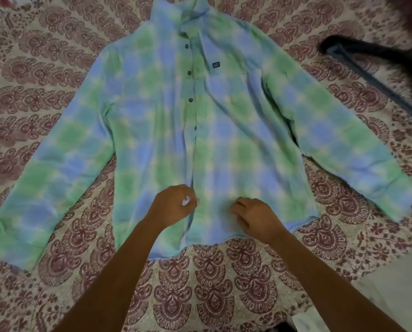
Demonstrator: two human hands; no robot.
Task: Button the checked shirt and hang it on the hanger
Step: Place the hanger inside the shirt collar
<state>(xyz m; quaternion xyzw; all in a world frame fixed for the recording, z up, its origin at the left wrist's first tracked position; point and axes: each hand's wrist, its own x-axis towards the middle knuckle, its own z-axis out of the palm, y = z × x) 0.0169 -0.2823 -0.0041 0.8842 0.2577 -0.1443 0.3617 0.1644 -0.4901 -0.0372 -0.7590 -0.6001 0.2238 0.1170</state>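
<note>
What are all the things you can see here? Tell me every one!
checked shirt: one, green and blue, spread flat on the sheet, front up
buttons: four showing, dark, in a line down the shirt's front
label: one, dark blue, on the chest
sheet: one, cream with maroon pattern, under everything
dark object: one, black with a grey-blue strip, top right; too blurred to name
left hand: one, pinching the shirt's front edge near the hem
right hand: one, fingers curled on the shirt's lower front; grip unclear
</note>
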